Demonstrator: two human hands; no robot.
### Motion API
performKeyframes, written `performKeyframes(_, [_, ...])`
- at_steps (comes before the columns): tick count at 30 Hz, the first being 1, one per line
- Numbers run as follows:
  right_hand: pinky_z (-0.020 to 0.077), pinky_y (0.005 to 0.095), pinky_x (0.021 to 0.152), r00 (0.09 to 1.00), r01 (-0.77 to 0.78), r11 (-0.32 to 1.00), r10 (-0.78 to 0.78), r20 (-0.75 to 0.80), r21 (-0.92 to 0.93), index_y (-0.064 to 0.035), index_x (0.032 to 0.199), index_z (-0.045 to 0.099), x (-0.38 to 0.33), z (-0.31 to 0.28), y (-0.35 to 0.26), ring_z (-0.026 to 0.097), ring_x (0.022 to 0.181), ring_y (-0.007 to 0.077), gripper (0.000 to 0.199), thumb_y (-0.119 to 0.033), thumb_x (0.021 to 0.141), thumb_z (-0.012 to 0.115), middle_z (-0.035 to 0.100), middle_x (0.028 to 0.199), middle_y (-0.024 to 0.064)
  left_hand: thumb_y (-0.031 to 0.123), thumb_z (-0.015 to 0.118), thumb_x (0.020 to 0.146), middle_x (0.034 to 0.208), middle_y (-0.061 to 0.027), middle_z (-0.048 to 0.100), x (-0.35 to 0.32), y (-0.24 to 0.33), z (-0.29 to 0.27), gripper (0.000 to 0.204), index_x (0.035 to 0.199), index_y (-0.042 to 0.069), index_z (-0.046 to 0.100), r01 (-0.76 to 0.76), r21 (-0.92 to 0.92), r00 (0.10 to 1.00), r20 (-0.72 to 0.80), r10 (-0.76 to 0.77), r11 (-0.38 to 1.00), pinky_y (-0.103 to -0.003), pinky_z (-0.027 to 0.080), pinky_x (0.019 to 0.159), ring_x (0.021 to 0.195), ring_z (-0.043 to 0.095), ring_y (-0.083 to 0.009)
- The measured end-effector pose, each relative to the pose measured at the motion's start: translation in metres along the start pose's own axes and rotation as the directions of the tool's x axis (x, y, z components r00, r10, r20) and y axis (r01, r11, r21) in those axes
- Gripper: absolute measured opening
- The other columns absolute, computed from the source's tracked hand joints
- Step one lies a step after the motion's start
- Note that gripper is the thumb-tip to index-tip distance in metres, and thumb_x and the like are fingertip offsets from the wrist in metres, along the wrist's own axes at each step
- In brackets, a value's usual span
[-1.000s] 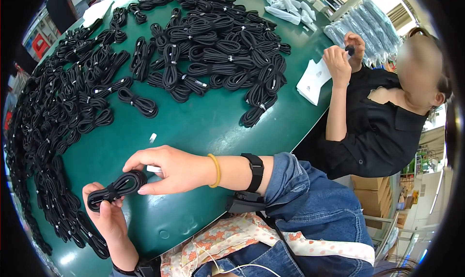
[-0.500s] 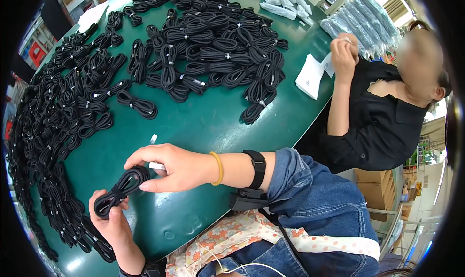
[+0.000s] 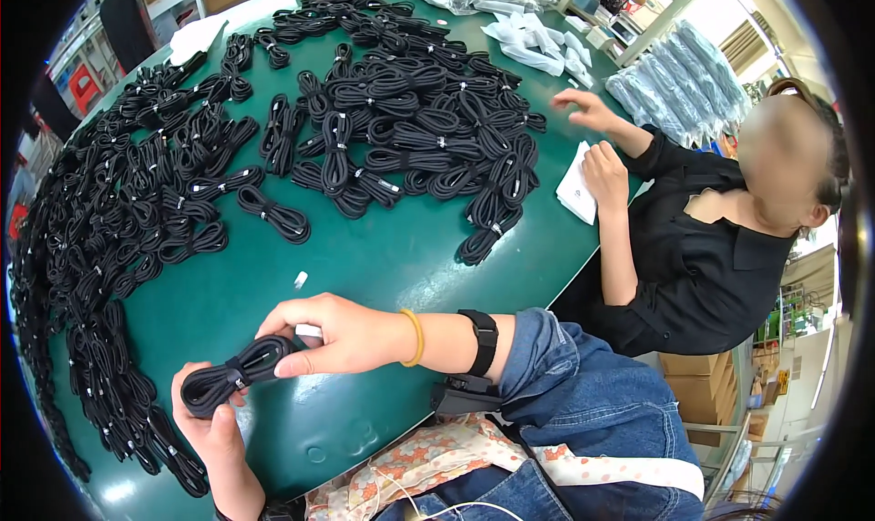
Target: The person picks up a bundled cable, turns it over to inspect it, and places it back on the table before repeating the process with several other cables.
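A coiled black cable (image 3: 214, 388), strapped around its middle, is held above the green table between my two hands. My left hand (image 3: 215, 433) is closed around its lower left end, thumb at the near side. At the upper right end, my right hand (image 3: 342, 337) pinches the coil between thumb and fingers. A small white piece (image 3: 309, 331) shows within the curl of my right hand; what it is I cannot make out. Past my right fingers lies a small white bit (image 3: 301, 279) on the table. One loose coiled cable (image 3: 273, 214) lies beyond it.
Heaps of coiled black cables (image 3: 392, 92) cover the far and left parts of the green table (image 3: 383, 257). At the right sits a co-worker in black (image 3: 693, 247), one hand on white cards (image 3: 574, 193). Clear plastic bags (image 3: 538, 45) and bagged goods (image 3: 679, 83) are farther back.
The cable coil has turned slightly in my hands, which stay on it. The co-worker's hands have come apart, one lowered onto the white cards and the other reaching toward the cable heap.
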State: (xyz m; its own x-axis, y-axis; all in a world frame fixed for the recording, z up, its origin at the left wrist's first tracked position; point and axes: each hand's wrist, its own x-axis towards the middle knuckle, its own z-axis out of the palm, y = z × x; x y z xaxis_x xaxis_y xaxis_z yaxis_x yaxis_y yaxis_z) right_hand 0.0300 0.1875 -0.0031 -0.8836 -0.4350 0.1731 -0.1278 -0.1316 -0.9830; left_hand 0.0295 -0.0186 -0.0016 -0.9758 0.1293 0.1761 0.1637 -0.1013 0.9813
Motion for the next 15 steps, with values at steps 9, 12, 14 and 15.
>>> performKeyframes(9, [0.0374, 0.0195, 0.054, 0.995, -0.101, 0.993, 0.101, 0.005, 0.065, -0.0015, 0.092, 0.053, -0.002, -0.003, 0.002, 0.044, 0.064, 0.0056, 0.026, -0.018, 0.075, 0.063, 0.051, 0.073, -0.0001, 0.021, 0.062, 0.074, 0.071, -0.0053, 0.049, -0.001, -0.005, -0.012, 0.043, 0.104, -0.004, 0.042, 0.013, -0.093, 0.987, 0.159, 0.002, 0.996, -0.023, 0.042, 0.056, 0.055, 0.047, -0.0112])
performKeyframes(12, [0.0369, 0.0200, 0.053, 0.991, -0.131, 0.989, 0.130, 0.010, 0.063, -0.0014, 0.089, 0.053, -0.003, -0.002, 0.003, 0.044, 0.062, 0.0056, 0.025, -0.019, 0.075, 0.063, 0.051, 0.070, -0.0002, 0.021, 0.060, 0.076, 0.072, -0.0056, 0.049, -0.003, -0.007, -0.010, 0.044, 0.107, -0.004, 0.041, 0.052, -0.119, 0.991, 0.130, -0.037, 0.992, -0.023, 0.043, 0.058, 0.055, 0.046, -0.0112])
performKeyframes(14, [0.0369, 0.0211, 0.052, 0.997, -0.081, 0.997, 0.081, -0.013, 0.017, -0.0013, 0.086, 0.053, -0.004, -0.004, 0.001, 0.043, 0.061, 0.0056, 0.024, -0.019, 0.075, 0.063, 0.050, 0.068, -0.0002, 0.021, 0.059, 0.077, 0.073, -0.0058, 0.049, -0.004, -0.007, -0.004, 0.044, 0.108, -0.004, 0.041, 0.069, -0.136, 0.993, 0.109, -0.055, 0.988, -0.024, 0.043, 0.058, 0.056, 0.046, -0.0112])
performKeyframes(15, [0.0369, 0.0211, 0.052, 0.996, -0.082, 0.997, 0.082, -0.016, 0.017, -0.0013, 0.086, 0.053, -0.004, -0.006, 0.000, 0.043, 0.061, 0.0056, 0.024, -0.019, 0.075, 0.063, 0.050, 0.068, -0.0002, 0.022, 0.061, 0.075, 0.073, -0.0065, 0.048, -0.003, -0.006, 0.000, 0.045, 0.108, -0.003, 0.041, 0.092, -0.153, 0.994, 0.075, -0.081, 0.984, -0.023, 0.043, 0.057, 0.055, 0.046, -0.0114])
